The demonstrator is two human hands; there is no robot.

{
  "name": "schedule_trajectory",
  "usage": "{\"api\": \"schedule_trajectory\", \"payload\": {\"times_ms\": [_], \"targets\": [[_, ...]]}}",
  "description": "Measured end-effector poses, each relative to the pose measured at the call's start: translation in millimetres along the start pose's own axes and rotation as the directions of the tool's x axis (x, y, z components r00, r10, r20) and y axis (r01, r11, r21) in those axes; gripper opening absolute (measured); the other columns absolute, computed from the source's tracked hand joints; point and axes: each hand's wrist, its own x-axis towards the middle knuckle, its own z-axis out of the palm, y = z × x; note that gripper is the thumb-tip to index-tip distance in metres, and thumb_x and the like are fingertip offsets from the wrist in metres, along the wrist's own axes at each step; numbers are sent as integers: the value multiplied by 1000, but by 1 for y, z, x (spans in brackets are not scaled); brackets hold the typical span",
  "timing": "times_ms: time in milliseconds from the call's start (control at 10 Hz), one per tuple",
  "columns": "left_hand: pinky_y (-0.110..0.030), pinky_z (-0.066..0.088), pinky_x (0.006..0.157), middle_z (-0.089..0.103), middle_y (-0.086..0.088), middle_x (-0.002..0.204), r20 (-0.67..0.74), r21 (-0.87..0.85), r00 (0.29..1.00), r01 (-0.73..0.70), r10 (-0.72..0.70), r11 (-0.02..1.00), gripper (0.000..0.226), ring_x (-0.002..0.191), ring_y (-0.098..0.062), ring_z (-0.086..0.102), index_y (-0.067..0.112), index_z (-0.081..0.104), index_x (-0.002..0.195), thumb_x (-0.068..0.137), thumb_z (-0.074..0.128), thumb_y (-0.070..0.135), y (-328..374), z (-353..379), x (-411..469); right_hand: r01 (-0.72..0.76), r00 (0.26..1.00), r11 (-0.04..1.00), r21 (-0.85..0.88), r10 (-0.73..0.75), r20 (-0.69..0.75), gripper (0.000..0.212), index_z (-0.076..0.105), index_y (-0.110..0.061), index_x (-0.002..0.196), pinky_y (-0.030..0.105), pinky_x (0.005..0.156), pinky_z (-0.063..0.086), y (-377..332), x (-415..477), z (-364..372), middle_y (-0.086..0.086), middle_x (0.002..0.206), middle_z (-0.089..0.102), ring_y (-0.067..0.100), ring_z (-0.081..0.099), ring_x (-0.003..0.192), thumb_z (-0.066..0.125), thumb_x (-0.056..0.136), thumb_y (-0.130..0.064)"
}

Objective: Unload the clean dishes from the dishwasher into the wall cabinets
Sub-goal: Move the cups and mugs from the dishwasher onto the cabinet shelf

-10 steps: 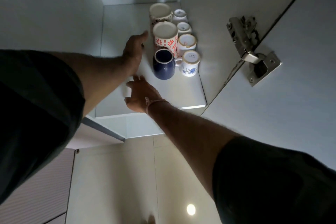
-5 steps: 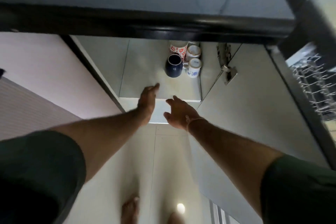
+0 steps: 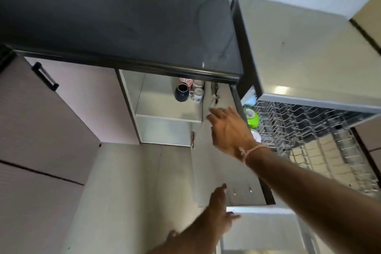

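The open cabinet [image 3: 162, 109] holds a dark blue mug [image 3: 181, 93], a white mug with blue flowers [image 3: 197, 95] and a red-flowered mug [image 3: 186, 81] at the back right of its shelf. My right hand [image 3: 231, 130], with a string band at the wrist, is spread and empty in front of the open cabinet door [image 3: 214, 173], close to the dishwasher rack [image 3: 309, 130]. My left hand [image 3: 221, 210] is lower down, at the door's near edge, fingers apart and holding nothing. A green cup [image 3: 252, 118] and a white dish [image 3: 256, 136] sit in the rack.
A dark glossy countertop [image 3: 123, 16] overhangs the cabinet. A closed pale cupboard door with a black handle [image 3: 44, 76] is at the left. The dishwasher's white body [image 3: 299, 47] is at the upper right. Pale floor tiles [image 3: 123, 181] lie below.
Both hands have drawn back out of the cabinet. The view has pulled away and swung right. My right hand moved toward the rack and my left hand dropped to the door's edge.
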Motion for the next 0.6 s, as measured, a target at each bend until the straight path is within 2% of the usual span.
{"api": "schedule_trajectory", "payload": {"times_ms": [100,200,300,400,500,600], "targets": [[-48,58,88,60,-17,129,46,-127,996,-72,79,989,54,108,-31,64,7,57,126,83,74,34,-17,20,-13,-104,990,992,-77,96,-102,38,60,-7,122,48,110,35,16,-38,-28,16,135,52,32,46,126,56,85,-13],[-26,59,79,59,-13,104,27,-63,986,-160,162,985,42,91,-20,64,0,58,115,88,72,28,-4,40,-73,-209,977,976,58,210,-19,41,53,-6,131,36,96,50,23,-69,-36,14,135,46,31,53,116,57,92,-14],[-7,45,48,49,-2,87,94,-324,992,-46,80,945,31,67,-2,49,-5,44,132,102,45,0,-5,29,-70,-195,976,968,156,176,129,50,48,-8,140,35,101,48,16,-83,-38,10,144,41,30,53,121,60,94,-23],[-14,47,43,56,-14,101,-20,-438,991,-131,136,889,13,71,-12,54,-2,55,109,97,54,2,5,6,-76,-152,984,971,186,130,125,48,51,-10,139,33,109,38,0,-83,-36,10,149,43,27,47,131,60,94,-25],[-16,42,35,64,-15,66,-152,-449,965,-261,214,855,4,47,-16,56,0,56,93,93,56,3,21,-32,-85,-109,992,960,257,88,92,44,56,-10,135,32,111,36,-25,-74,-36,11,148,46,27,48,133,60,93,-22],[-20,49,40,64,-10,62,-283,-440,922,-369,263,819,7,44,-15,55,5,60,98,92,58,7,55,-81,-97,-52,996,941,335,25,84,52,45,-12,144,34,110,36,-58,-59,-37,10,156,33,29,49,132,57,94,-20]]}}
